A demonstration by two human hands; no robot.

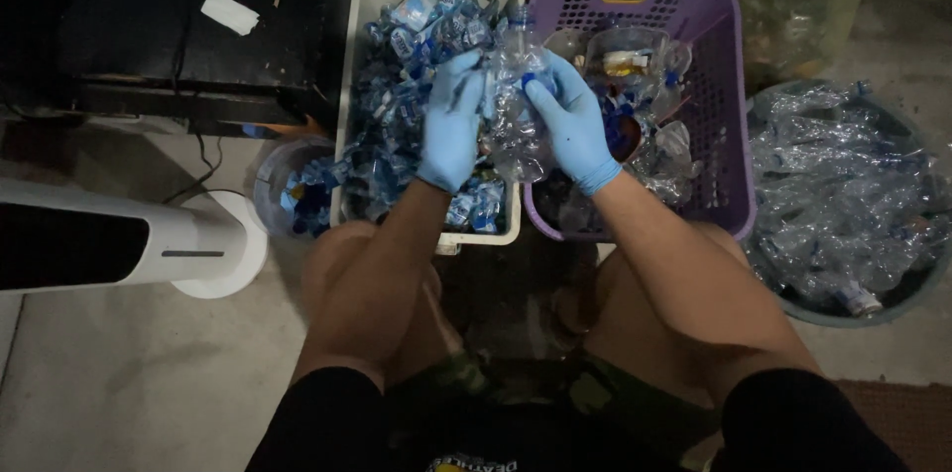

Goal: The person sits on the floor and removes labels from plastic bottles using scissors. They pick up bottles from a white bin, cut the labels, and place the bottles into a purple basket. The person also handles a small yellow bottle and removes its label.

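Both my hands wear light blue gloves and grip one crushed clear plastic bottle [514,120] between them. My left hand [451,125] holds its left side above a white bin [349,85] filled with blue and white bottle labels. My right hand [573,125] holds the bottle's right side near its blue cap, at the edge of a purple basket [719,95] that holds several clear bottles and containers.
A round tub [922,284] of crushed clear bottles stands at the right. A small clear container [288,184] with blue caps sits left of the white bin. A white tower fan [119,244] lies at the left, a dark cabinet [149,26] behind it. My bare knees are below.
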